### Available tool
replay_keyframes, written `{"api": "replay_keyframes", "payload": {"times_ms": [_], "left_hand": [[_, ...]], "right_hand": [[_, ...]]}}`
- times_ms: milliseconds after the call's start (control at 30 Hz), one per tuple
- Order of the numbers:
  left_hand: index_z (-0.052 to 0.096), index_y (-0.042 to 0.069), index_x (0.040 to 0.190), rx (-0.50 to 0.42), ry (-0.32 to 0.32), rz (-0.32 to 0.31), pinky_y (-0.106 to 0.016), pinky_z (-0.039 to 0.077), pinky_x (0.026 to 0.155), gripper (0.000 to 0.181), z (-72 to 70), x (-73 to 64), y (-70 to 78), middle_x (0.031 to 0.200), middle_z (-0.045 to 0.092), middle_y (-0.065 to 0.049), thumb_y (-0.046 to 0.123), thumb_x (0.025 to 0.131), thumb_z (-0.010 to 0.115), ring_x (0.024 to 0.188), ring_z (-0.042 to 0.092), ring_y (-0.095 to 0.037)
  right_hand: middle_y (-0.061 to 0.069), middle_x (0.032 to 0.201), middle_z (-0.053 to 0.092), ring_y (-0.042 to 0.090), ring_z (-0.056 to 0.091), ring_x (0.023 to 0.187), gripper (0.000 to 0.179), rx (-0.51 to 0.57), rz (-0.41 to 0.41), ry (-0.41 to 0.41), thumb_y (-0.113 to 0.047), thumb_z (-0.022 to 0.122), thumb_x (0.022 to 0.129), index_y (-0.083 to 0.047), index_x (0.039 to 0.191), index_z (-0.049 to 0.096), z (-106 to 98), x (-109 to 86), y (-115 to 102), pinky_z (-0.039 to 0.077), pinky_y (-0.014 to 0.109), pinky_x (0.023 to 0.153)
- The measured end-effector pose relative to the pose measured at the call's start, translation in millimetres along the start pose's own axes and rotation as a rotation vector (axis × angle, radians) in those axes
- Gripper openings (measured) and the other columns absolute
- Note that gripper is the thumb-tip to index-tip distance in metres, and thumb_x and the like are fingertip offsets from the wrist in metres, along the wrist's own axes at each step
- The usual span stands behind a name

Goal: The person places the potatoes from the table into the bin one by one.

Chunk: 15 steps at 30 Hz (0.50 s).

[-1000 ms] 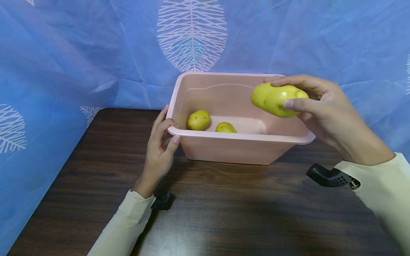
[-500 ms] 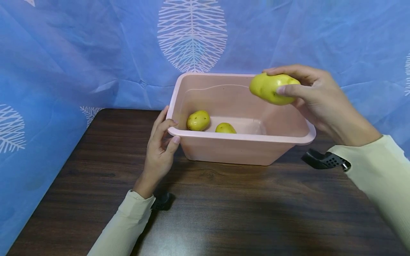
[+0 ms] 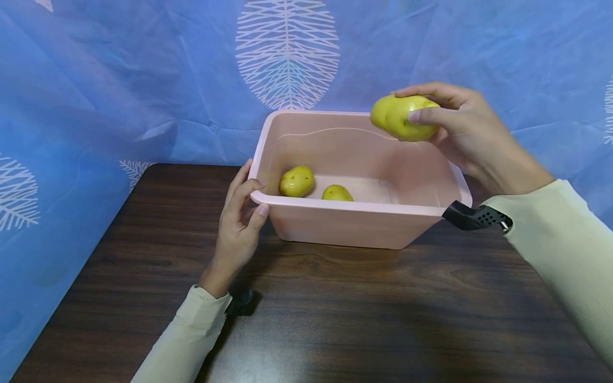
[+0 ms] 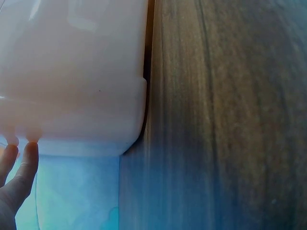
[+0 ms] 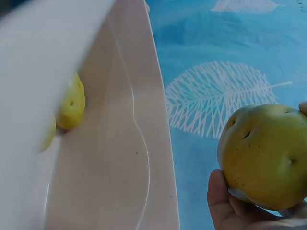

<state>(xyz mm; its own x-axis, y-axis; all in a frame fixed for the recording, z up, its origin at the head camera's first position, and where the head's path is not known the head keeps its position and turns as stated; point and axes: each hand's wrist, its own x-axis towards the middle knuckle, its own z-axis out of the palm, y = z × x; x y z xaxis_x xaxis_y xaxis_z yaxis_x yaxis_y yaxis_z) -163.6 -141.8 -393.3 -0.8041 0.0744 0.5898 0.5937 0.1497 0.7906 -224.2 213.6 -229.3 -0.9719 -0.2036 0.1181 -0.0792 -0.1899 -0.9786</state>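
Observation:
A yellow potato (image 3: 402, 118) is in my right hand (image 3: 471, 130), pinched between thumb and fingers above the bin's back right part. In the right wrist view the held potato (image 5: 266, 155) shows dark eyes in its skin. My left hand (image 3: 237, 231) grips the front left corner of the pink plastic bin (image 3: 354, 226), one finger over the rim and the thumb at the front outside. Fingertips (image 4: 29, 151) meet the bin's outer wall in the left wrist view. Inside lie two more potatoes: one whole potato (image 3: 297, 181) at left, and another potato (image 3: 337, 192) partly hidden by the front rim.
The bin stands at the back of a dark wooden table (image 3: 325, 319). Behind it hangs a blue cloth (image 3: 191, 69) with white leaf prints. A black wrist strap (image 3: 471, 217) sticks out from the right sleeve, overlapping the bin's front right corner in the head view.
My right hand has risen away toward the back and slightly left, carrying the potato up from the bin's right end. The left hand, the bin and the two potatoes inside have stayed put.

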Motion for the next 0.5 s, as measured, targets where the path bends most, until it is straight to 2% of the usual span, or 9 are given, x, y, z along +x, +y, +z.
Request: {"api": "replay_keyframes", "payload": {"times_ms": [500], "left_hand": [[0.055, 0.006, 0.135, 0.014, -0.004, -0.02, -0.068, 0.051, 0.101, 0.036, -1.8, 2.1, 5.7, 0.173, 0.027, -0.001, 0.01, 0.1, 0.061, 0.152, 0.038, -0.036]], "right_hand": [[0.008, 0.149, 0.047, 0.027, 0.053, 0.126, 0.036, -0.027, 0.042, 0.01, 0.009, 0.066, 0.094, -0.004, 0.127, 0.073, -3.3, 22.1, -2.2, 0.063, 0.026, 0.083]]}}
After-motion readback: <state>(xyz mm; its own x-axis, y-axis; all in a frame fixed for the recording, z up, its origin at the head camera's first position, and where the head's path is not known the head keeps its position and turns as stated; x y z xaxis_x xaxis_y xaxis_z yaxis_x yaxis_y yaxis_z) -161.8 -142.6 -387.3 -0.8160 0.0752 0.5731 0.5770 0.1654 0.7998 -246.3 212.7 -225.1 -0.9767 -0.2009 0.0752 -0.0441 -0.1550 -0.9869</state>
